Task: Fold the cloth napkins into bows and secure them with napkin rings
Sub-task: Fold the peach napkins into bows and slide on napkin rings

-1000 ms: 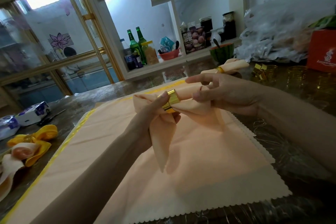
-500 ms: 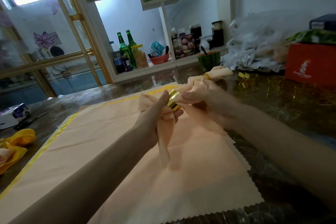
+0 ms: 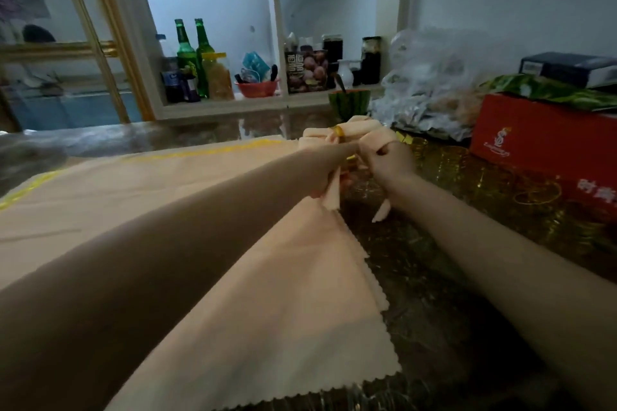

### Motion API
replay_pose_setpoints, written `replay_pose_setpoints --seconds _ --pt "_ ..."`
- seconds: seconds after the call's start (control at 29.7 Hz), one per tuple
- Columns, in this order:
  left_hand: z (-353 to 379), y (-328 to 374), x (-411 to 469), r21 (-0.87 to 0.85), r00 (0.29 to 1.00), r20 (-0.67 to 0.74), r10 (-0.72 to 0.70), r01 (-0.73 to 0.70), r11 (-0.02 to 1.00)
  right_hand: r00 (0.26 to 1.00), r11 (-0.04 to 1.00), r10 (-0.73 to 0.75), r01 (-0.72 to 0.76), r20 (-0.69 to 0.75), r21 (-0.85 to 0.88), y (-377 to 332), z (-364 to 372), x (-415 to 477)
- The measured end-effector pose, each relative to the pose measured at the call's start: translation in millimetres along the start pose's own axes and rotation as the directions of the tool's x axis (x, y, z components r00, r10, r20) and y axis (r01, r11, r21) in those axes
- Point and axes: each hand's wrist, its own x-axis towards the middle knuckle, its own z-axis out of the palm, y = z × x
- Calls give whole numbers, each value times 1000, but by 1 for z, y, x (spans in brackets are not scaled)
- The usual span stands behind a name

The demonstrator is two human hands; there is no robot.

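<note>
Your glossy dark worktop (image 3: pixel 434 294) carries a spread peach cloth (image 3: pixel 283 310), with shelves of green bottles (image 3: pixel 185 50) behind. Toward the far edge, your left hand (image 3: pixel 325 175) and right hand (image 3: pixel 392 157) both grip the napkin (image 3: pixel 332 198). It spans left to right, tails hanging down.

Two green bottles (image 3: pixel 190 55), red box (image 3: pixel 537 133), plastic bag (image 3: pixel 434 77)

Home kitchen or dining corner. White shelf unit (image 3: pixel 279 43), upper centre, holds two green glass bottles (image 3: pixel 185 53), a yellow-lidded clear jar (image 3: pixel 217 77) and a red plastic bowl (image 3: pixel 257 89). Glossy dark marbled worktop (image 3: pixel 434 294); crumpled clear plastic bags (image 3: pixel 434 77) and a red cardboard box (image 3: pixel 534 140) at right.
</note>
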Motion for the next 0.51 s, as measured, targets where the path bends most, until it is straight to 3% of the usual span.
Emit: replay_pose_setpoints --seconds 0.07,0.1,0.2,0.27,0.34,0.51 --pt "19 3 27 108 995 -50 82 -76 991 1000 991 1 -4 -25 -134 11 -6 25" --pt "29 3 28 248 981 -90 175 -148 957 999 984 44 -47 -23 -173 16 -10 34" --pt "55 -12 21 690 900 -59 432 -275 669 987 868 151 -162 -61 -470 27 -26 45" --pt "62 -21 14 753 893 43 448 -324 573 995 723 66 -99 -74 -684 26 -33 46" --pt "58 -22 6 766 885 108 452 -365 530 996 594 73 -78 -42 -801 24 -39 44" --pt "13 -16 -19 728 880 191 436 -425 539 976 487 182 13 116 -873 17 -58 42"
